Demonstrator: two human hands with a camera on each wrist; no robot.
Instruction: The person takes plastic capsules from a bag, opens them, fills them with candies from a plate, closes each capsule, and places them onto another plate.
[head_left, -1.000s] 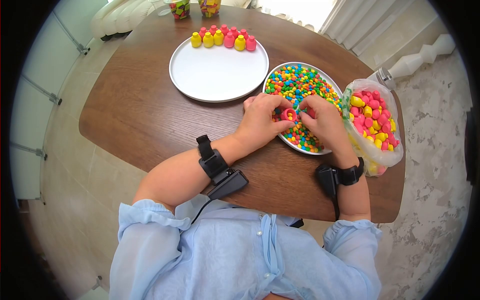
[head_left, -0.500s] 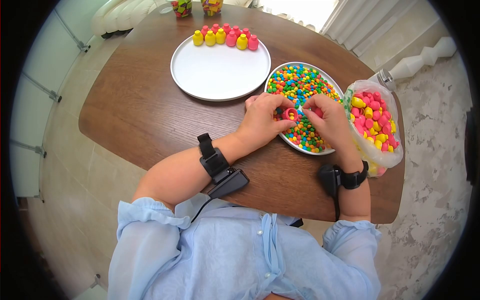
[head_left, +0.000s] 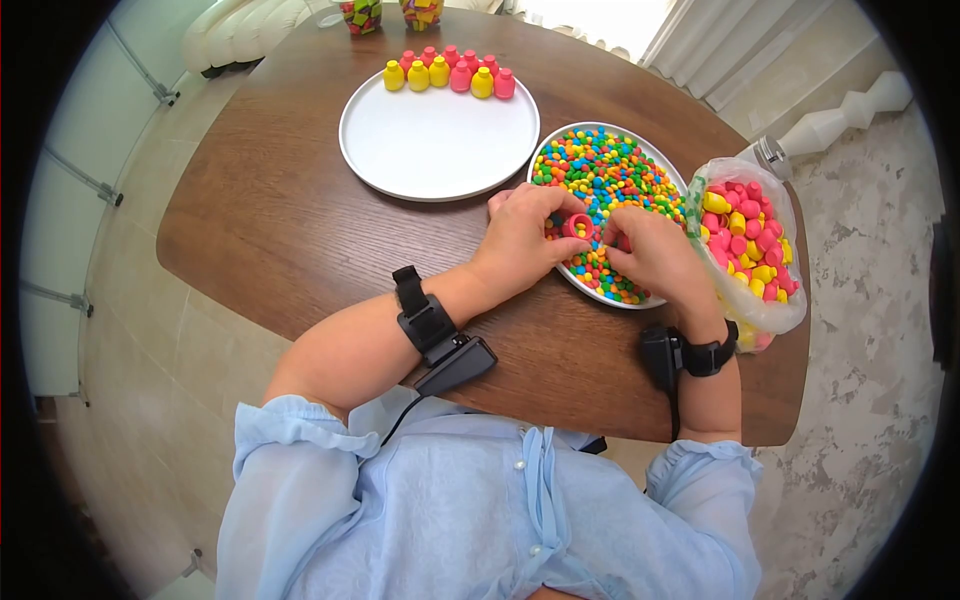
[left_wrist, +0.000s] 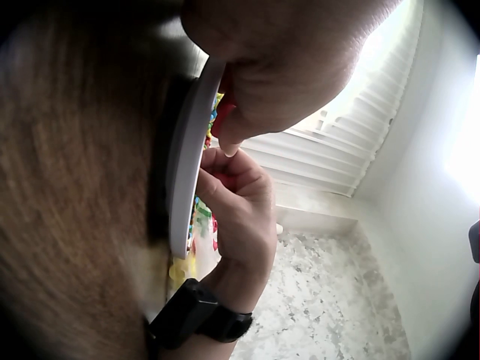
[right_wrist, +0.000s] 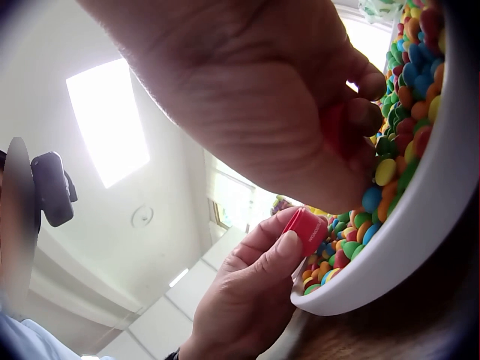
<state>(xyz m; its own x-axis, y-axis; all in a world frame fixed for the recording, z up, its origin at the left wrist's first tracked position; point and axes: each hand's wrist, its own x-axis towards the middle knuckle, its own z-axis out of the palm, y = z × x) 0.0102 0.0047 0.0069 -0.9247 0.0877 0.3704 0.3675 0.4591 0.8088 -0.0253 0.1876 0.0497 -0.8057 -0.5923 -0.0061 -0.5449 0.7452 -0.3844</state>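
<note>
- Pink, small plastic capsule point(head_left: 577, 226), probably light, stiff and slippery, is being pinched by the left hand point(head_left: 525, 240) at its rim.
- Right hand point(head_left: 650, 250) is picking round multicoloured candies point(head_left: 610, 175), fingers curled.

**Right hand drops into the candies**

The right hand point(head_left: 650, 250) now sits lower, its fingertips down among the candies point(head_left: 600, 170) in the bowl point(head_left: 655, 300), where half a second ago they were raised near the red cap point(head_left: 578, 226); the view has also shifted slightly
</note>
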